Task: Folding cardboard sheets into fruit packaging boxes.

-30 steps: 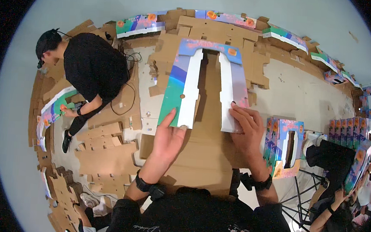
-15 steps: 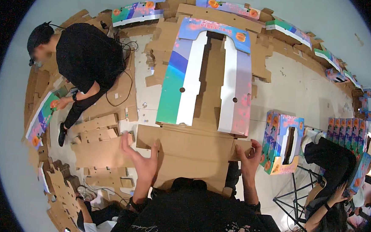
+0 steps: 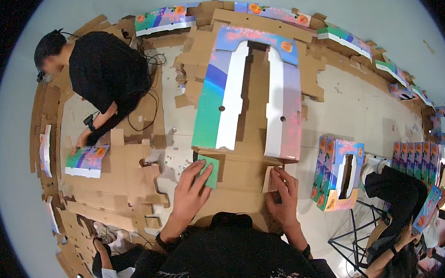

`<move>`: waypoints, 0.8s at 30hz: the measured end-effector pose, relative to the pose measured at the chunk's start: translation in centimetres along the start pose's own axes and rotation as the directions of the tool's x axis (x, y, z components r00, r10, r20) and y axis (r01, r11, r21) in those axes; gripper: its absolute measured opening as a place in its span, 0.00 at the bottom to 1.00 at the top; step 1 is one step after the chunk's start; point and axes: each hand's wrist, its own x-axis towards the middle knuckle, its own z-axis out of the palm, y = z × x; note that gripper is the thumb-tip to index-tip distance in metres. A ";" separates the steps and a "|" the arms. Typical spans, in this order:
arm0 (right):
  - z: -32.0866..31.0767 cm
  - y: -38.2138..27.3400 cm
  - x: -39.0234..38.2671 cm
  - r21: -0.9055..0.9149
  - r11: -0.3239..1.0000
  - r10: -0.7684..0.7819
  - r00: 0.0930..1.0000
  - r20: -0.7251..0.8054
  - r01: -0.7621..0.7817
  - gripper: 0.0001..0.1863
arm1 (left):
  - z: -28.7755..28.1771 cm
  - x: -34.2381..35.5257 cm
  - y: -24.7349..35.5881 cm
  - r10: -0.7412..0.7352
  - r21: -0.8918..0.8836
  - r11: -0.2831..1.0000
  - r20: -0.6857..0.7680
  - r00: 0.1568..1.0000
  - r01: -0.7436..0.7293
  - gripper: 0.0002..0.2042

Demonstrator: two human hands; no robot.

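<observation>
A large printed cardboard box (image 3: pixel 210 107) with a long open slot lies in front of me. Its brown end panel (image 3: pixel 240 181) stretches toward my body. At the panel's left side, my left hand (image 3: pixel 191 188) has its fingers against a small green flap (image 3: pixel 208 173) that is turned inward. On the opposite side, my right hand (image 3: pixel 283 196) grips the matching right flap (image 3: pixel 268 178) between bent fingers and thumb. Part of each flap is hidden by the fingers.
A smaller printed box (image 3: pixel 337 171) stands at the right, beside a black folding stand (image 3: pixel 354 233). On the left, a person in black (image 3: pixel 104 70) handles a printed cardboard piece (image 3: pixel 86 161) over flat cardboard sheets (image 3: pixel 117 199). More printed boxes (image 3: pixel 166 21) line the wall.
My hands have come inward from the panel's sides, and both end flaps are now turned in; the left one shows green. The person at left has brought the printed piece over the sheets.
</observation>
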 end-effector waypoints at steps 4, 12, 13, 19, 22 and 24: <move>0.6 0.8 0.5 -0.061 0.998 -0.011 1.000 0.017 0.012 0.35 | -0.1 0.0 -0.2 -0.011 0.059 0.998 0.161 0.987 0.002 0.29; -1.1 2.3 2.5 0.092 0.993 0.081 0.989 -0.126 -0.070 0.19 | 0.1 2.2 -1.0 -0.260 -0.337 0.912 -0.037 0.965 0.233 0.27; -1.2 2.3 3.1 0.065 0.996 0.073 0.987 -0.143 -0.064 0.20 | 0.2 2.8 -0.8 -0.302 -0.328 0.903 -0.027 0.953 0.277 0.33; -2.8 1.5 5.4 0.200 0.908 0.381 0.924 -0.032 -0.368 0.28 | -2.3 6.2 0.3 -0.384 -0.194 0.899 0.087 0.919 0.393 0.47; -3.6 1.0 7.1 0.233 0.871 0.443 0.896 0.008 -0.433 0.44 | -3.5 8.1 0.5 -0.400 -0.121 0.891 0.248 0.882 0.438 0.47; -4.2 1.0 8.4 0.127 0.939 0.312 0.947 0.082 -0.321 0.40 | -4.0 9.1 0.5 -0.403 -0.121 0.886 0.272 0.874 0.447 0.45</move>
